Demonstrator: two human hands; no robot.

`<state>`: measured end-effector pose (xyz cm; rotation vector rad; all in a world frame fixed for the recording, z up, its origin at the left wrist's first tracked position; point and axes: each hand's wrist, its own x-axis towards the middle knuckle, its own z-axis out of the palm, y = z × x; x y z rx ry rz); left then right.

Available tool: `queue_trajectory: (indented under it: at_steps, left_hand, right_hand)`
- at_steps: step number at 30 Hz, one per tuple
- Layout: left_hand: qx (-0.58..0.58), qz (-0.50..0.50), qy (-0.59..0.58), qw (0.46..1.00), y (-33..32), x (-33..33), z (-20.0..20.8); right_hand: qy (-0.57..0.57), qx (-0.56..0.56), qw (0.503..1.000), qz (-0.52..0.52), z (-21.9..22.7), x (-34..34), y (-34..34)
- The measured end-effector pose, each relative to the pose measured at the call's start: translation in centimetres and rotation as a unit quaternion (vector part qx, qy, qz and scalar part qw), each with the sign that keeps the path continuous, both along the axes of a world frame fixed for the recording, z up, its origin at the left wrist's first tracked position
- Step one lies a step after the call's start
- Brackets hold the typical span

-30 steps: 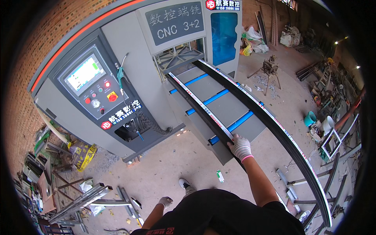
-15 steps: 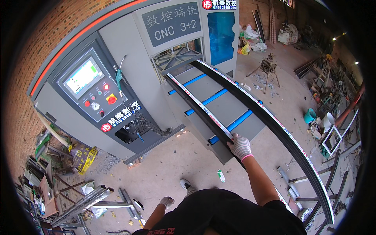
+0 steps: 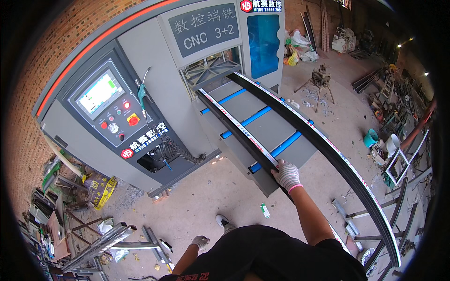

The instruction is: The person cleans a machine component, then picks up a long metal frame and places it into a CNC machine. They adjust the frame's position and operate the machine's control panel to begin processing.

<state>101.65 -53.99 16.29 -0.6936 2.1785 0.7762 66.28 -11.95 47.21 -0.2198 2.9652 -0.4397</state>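
While the white-gloved left hand (image 3: 200, 241) hangs near left, its grip unclear, the left long, black, white-topped bar (image 3: 240, 125) crosses blue cylindrical rollers (image 3: 287, 144), clasped by the striped-gloved right hand (image 3: 287, 176). Steadying seems the step; the next move calls for keeping it straight.

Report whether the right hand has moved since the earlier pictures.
No: judged against the nearest blue roller, the right hand shows no clear shift either way, staying at the same spot on the left bar.
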Motion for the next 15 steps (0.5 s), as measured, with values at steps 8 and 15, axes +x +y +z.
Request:
queue_trajectory:
  at_steps: [8,15]
  left_hand:
    - [0.013,-0.035,-0.044,0.998,-0.2,-0.3,-0.1]
    - [0.029,-0.012,-0.054,0.998,0.2,-0.4,1.5]
  right_hand:
    - [0.007,0.012,1.0,0.009,-0.2,0.1,0.1]
    - [0.005,0.013,1.0,0.012,-0.2,0.1,0.1]
